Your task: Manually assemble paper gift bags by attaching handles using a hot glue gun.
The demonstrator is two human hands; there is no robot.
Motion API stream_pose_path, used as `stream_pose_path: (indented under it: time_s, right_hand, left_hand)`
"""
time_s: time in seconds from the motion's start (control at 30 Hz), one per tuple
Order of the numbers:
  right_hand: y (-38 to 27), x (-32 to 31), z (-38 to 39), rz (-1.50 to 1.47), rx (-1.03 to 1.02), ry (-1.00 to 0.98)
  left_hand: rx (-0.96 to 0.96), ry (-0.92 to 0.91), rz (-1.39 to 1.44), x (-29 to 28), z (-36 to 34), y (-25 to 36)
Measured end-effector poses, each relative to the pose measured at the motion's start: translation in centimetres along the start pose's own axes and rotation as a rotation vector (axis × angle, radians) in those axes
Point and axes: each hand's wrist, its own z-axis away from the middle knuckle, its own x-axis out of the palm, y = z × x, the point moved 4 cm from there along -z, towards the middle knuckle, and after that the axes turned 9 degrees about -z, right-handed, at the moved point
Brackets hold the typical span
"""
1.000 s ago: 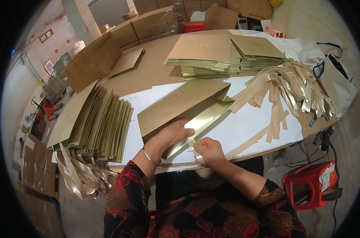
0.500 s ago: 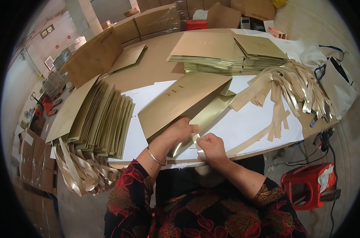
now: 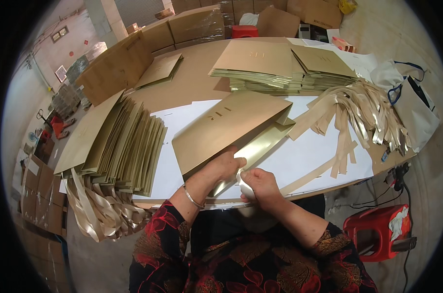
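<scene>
An open gold paper bag (image 3: pixel 231 117) lies tilted on white paper. My left hand (image 3: pixel 224 166) is closed on the bag's near edge, its fingers partly hidden inside, thumb at a pale satin ribbon (image 3: pixel 247 191). Just right of it, my right hand (image 3: pixel 260 188) pinches that ribbon below the bag's edge. Folded gold bags (image 3: pixel 124 141) stand packed at the left, with satin handles (image 3: pixel 87 205) hanging below them. Loose beige ribbons (image 3: pixel 348 107) lie heaped at the right.
Stacked gold bags (image 3: pixel 251 61) and a single flat pile (image 3: pixel 158 68) lie across the cardboard-topped table (image 3: pixel 202 88). Cartons (image 3: pixel 192 24) line the back. A white bag (image 3: pixel 417 117) sits at the right end; a red stool (image 3: pixel 373 237) and cables (image 3: pixel 397 190) are below.
The view has shifted slightly. Both hands stay at the bag's edge, moving only a little; the right thumb sits closer to the left thumb, still pinching the ribbon.
</scene>
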Motion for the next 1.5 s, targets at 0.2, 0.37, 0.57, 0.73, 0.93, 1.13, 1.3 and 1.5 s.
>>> stream_pose_path:
  time_s: [0.2,0.37,0.57,0.73,0.93,1.13,1.3,1.5]
  right_hand:
    - [-0.7,-1.0,0.7,0.195,0.041,-0.128]
    - [-2.2,-2.5,5.8,1.008,-0.174,-0.368]
    - [-11.9,-4.7,16.8,1.283,0.019,-0.728]
    - [-22.6,-5.1,26.1,1.182,-0.942,-0.266]
    - [-21.7,-11.9,28.4,0.813,-1.153,0.430]
    - [-21.1,-7.2,18.3,-0.257,-0.793,-0.211]
    - [-11.3,-3.8,4.6,0.193,-0.165,-0.010]
    - [-3.3,-5.9,-4.7,0.553,0.040,0.037]
  left_hand:
    - [-0.029,0.065,0.166,0.3,0.0,-0.7]
    - [-0.007,-0.017,-0.025,-1.8,-0.1,-0.3]
    - [-0.056,0.106,-0.165,-1.7,-1.9,-5.2]
    - [-0.019,0.212,-0.345,-0.4,-3.9,-7.1]
    - [-0.130,0.184,-0.415,-1.8,-1.9,-5.0]
    - [0.185,0.357,-0.758,-1.4,-1.9,-1.1]
    - [0.225,0.340,-0.612,1.0,-6.3,-1.0]
    - [0.074,0.170,-0.151,2.6,-7.7,-0.3]
